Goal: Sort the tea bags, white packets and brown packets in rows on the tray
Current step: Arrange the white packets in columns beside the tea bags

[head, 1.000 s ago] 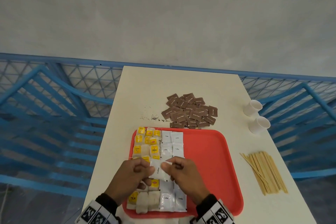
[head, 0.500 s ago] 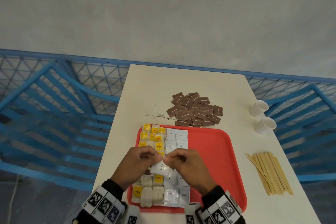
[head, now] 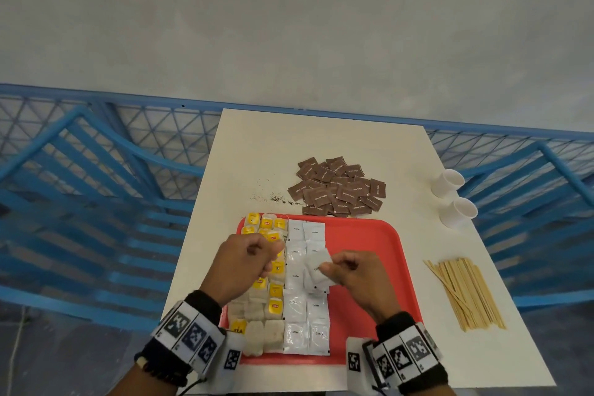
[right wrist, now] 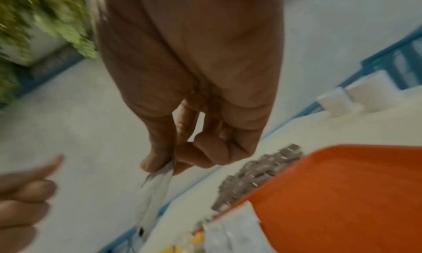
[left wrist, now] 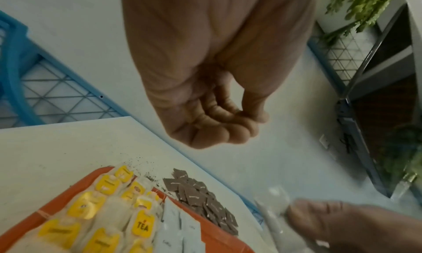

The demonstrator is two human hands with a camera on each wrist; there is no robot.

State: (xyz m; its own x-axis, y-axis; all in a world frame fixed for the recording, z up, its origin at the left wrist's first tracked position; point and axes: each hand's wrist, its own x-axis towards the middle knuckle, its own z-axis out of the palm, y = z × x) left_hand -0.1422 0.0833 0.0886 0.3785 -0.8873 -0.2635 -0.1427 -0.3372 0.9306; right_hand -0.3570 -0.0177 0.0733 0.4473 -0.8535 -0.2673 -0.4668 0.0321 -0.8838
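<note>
A red tray (head: 369, 251) lies at the near edge of the white table. Its left columns hold yellow-tagged tea bags (head: 266, 225), and white packets (head: 303, 312) fill the columns beside them. My right hand (head: 340, 267) pinches one white packet (head: 316, 273) between thumb and fingers, just above the white columns; the pinch is plain in the right wrist view (right wrist: 173, 165). Over the tea bags hovers my left hand (head: 254, 259), fingers curled into the palm and holding nothing (left wrist: 219, 130). Beyond the tray's far rim, a pile of brown packets (head: 337, 190) sits on the table.
Two white paper cups (head: 448, 182) (head: 458, 212) stand at the table's right edge. A bundle of wooden stirrers (head: 466, 292) lies right of the tray. Loose tea crumbs (head: 273, 198) dot the table. Blue railing (head: 96, 170) surrounds the table.
Both hands pinched the white packet together before. My left hand has let go and drawn left, and my right hand now holds the packet alone, slightly to the right.
</note>
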